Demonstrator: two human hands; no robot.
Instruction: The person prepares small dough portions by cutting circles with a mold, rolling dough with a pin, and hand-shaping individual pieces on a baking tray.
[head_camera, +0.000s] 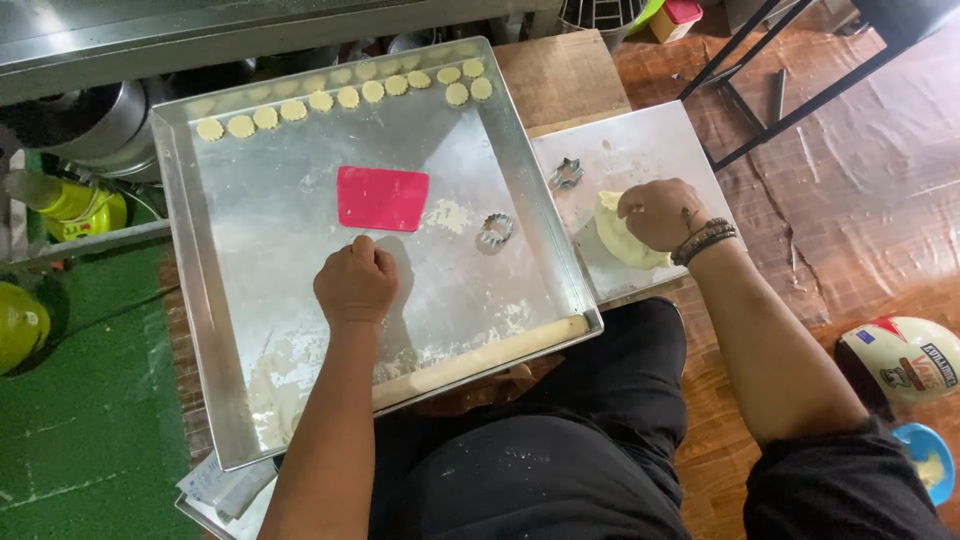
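My left hand (355, 282) rests as a closed fist on the floured bottom of a large metal tray (190, 260), just below a pink plastic scraper (382, 198). My right hand (662, 213) presses on a lump of pale dough (618, 235) lying on a white board (640, 145) to the right of the tray. A round fluted cutter (495, 230) lies in the tray between my hands. Several cut round cookies (345, 97) line the tray's far edge. A wooden rolling pin (480, 355) lies along the tray's near edge.
A star-shaped cutter (567, 173) sits on the white board. A metal pot (95, 125) and a yellow bottle (75, 205) stand to the left over green flooring. A helmet (900, 360) and a blue bowl (925, 460) lie at the right. A black metal stand (780, 90) is at the far right.
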